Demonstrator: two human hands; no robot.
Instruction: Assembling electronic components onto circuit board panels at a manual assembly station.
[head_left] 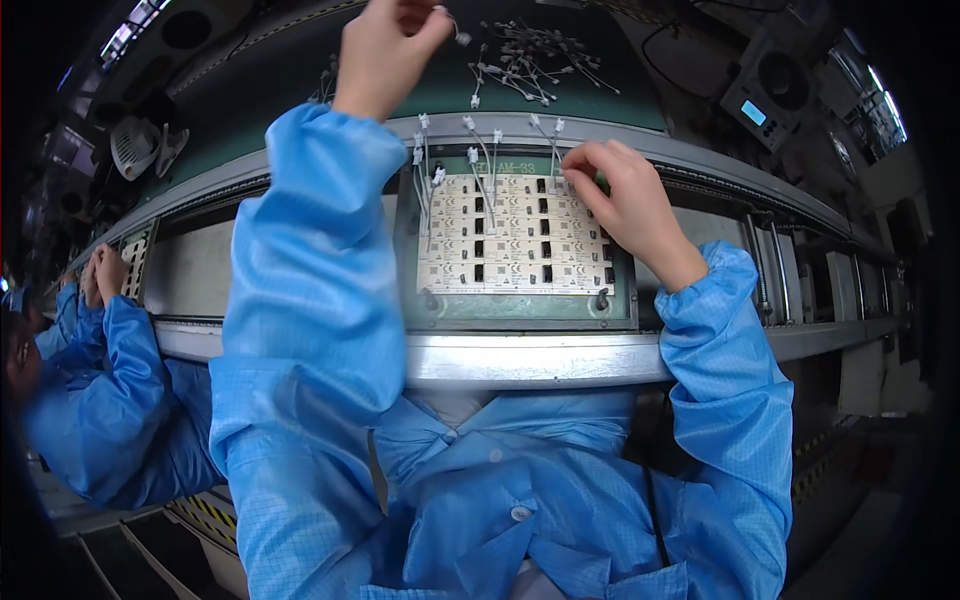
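Note:
My left hand is raised past the far rail, thumb and fingers pinched on a short white connector cable whose plug end dangles. A panel of white circuit boards with black components lies in a green fixture in front of me. Several white cables rest on the panel's left part and middle, their plugs toward the far edge. My right hand is at the panel's far right corner, fingertips closed together beside another pair of cables. Whatever those fingertips hold is too small to make out.
Loose white cables are heaped on the dark green surface beyond the far rail. A metal rail runs along the near side. A device with a lit screen stands at far right. Another person's hands are at left.

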